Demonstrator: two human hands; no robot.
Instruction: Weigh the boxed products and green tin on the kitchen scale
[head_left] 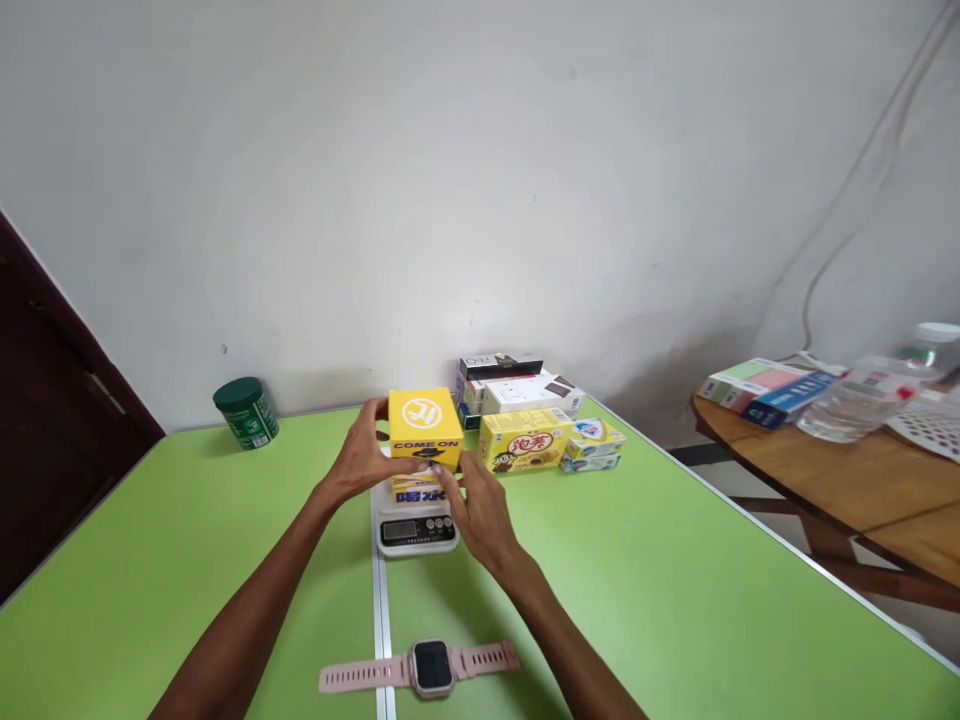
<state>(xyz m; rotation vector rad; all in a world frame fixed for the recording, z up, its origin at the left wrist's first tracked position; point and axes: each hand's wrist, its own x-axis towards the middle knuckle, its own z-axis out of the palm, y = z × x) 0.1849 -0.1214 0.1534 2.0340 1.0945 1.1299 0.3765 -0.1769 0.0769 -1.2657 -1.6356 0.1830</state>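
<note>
Because the left grip (358, 458) and the right grip (487, 505) hold the yellow box (425, 412) between them, one at each side with the thumbs towards its lower front, uneven pressure could tip or twist it. In the head view, smaller boxes (420, 494) lie stacked just below the grips, on the kitchen scale (427, 540). Whether the yellow box touches that stack or hangs just above it, I cannot tell, as the box and fingers hide the meeting place. The likeliest trouble, I judge, is the stack sliding or toppling: the box looks wider than what is under it, so lowering it off-centre, or letting one grip go first, would leave it leaning. A thumb caught beneath its front edge could drag the upper layer out, and fingers resting on the load would disturb the reading.

Right of the right grip stands a yellow snack box (525, 442), with small cartons (595, 440) beyond it; a wide outward swing of that grip might knock them. Nearer the wearer than both grips, a pink watch (433, 668) lies flat on the green desk (600, 580) between the forearms, where a dropped box or a low wrist could catch its strap.
</note>
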